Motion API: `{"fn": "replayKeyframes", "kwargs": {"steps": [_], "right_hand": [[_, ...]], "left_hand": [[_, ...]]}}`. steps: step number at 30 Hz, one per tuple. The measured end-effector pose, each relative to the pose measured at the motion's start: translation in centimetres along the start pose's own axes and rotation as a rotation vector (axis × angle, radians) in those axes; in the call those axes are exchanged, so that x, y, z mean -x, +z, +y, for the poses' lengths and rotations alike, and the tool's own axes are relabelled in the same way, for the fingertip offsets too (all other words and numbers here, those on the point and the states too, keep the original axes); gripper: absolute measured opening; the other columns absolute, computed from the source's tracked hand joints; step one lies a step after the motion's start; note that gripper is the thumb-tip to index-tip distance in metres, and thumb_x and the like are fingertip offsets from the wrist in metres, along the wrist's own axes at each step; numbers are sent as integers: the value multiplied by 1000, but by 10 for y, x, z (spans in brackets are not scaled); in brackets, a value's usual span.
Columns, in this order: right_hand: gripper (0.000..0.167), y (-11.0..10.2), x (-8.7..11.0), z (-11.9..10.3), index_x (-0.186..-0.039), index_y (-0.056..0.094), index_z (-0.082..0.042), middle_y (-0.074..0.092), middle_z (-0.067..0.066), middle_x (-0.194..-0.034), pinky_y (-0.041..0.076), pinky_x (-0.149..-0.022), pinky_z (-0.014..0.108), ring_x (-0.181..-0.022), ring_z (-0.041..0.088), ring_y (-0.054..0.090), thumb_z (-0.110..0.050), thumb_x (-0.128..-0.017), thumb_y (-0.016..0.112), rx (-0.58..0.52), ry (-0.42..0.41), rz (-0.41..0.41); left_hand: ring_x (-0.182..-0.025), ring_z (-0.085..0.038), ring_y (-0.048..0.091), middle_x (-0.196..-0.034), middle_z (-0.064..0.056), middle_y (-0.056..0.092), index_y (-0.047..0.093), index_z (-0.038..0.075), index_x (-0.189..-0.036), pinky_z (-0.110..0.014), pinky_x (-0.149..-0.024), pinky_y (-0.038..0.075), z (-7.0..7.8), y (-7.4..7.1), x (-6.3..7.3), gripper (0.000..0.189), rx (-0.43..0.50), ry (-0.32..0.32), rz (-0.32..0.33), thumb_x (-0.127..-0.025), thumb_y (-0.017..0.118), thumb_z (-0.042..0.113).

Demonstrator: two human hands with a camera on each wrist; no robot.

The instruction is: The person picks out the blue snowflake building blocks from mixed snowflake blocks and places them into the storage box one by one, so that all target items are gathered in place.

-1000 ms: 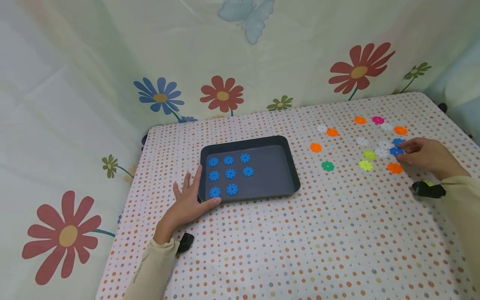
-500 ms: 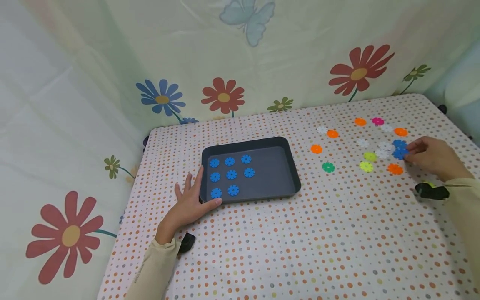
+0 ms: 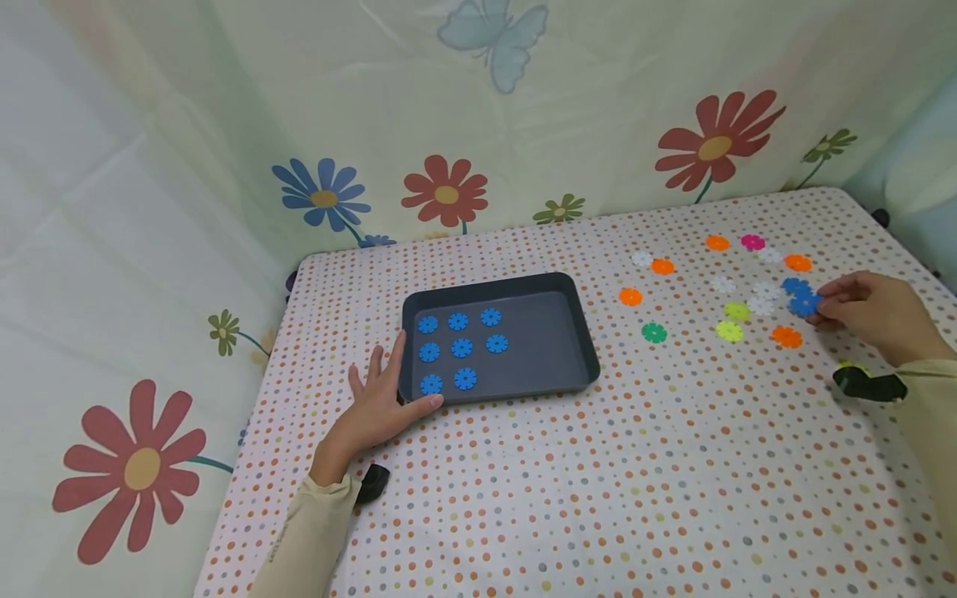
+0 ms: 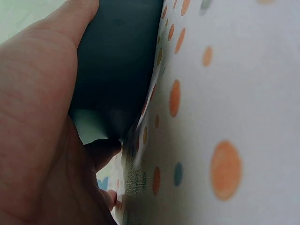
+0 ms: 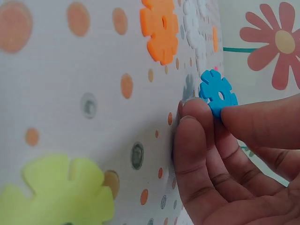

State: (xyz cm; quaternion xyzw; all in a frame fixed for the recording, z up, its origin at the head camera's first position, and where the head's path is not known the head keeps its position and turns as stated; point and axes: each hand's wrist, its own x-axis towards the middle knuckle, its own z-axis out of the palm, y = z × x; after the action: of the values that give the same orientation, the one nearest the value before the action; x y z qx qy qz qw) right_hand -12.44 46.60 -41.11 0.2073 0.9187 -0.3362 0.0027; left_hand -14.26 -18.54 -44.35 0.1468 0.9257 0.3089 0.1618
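Note:
My left hand (image 3: 374, 409) rests at the near-left corner of a dark grey tray (image 3: 538, 392), fingers spread and fairly straight. Its thumb touches the near rim and its index finger lies along the left side. Inside the tray, several blue flower-shaped discs, such as one blue disc (image 3: 461, 348), lie flat in rows on the left part. Off to the right, my right hand (image 3: 878, 311) pinches a blue flower-shaped disc (image 5: 216, 89) between thumb and fingers, tilted up from the cloth. Another blue disc (image 3: 794, 286) shows just beyond it.
Around the right hand lie loose flower-shaped discs: orange (image 3: 787, 336), yellow (image 3: 729, 331), white (image 3: 763, 306), pink (image 3: 753, 242) and green (image 3: 654, 332). A dotted cloth (image 3: 598, 498) covers the table. Behind it hangs a flower-printed curtain (image 3: 583, 116).
My right hand has shifted slightly to the right, drawing the pinched blue disc with it. The left hand and the tray stay in place.

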Motion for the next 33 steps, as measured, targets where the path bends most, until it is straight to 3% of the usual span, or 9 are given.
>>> {"fn": "replayKeyframes", "kwargs": {"steps": [7, 14, 23, 33], "right_hand": [[24, 3, 5, -3, -130, 47, 20, 60, 39, -106, 46, -52, 16, -66, 3, 58, 6, -110, 48, -18, -17, 5], [27, 5, 6, -7, -132, 46, 20, 52, 40, -118, 47, -52, 14, -64, -3, 55, 4, -111, 48, -23, -26, 4], [26, 8, 9, -12, -130, 50, 19, 51, 42, -122, 44, -53, 12, -71, 13, 61, 2, -110, 51, 8, -55, 1], [30, 14, 16, -24, -134, 50, 19, 53, 43, -124, 51, -57, 15, -66, -6, 56, -1, -111, 51, -40, -95, -18]], "left_hand": [[-162, -32, -16, -179, -14, 2, -10, 29, -173, -65, -117, -26, 0, 0, 1, 119, -1, -2, -4, -94, 68, 71], [-162, -32, -17, -179, -13, 3, -10, 29, -173, -65, -117, -26, 0, 0, 1, 120, 1, -3, -5, -94, 69, 70], [-162, -31, -17, -179, -13, 3, -10, 29, -173, -65, -117, -26, 1, 0, 0, 119, 3, -9, -6, -94, 69, 69], [-162, -32, -16, -179, -13, 1, -10, 29, -173, -64, -117, -26, 1, -1, 0, 119, 7, -10, 0, -94, 68, 70]]}}
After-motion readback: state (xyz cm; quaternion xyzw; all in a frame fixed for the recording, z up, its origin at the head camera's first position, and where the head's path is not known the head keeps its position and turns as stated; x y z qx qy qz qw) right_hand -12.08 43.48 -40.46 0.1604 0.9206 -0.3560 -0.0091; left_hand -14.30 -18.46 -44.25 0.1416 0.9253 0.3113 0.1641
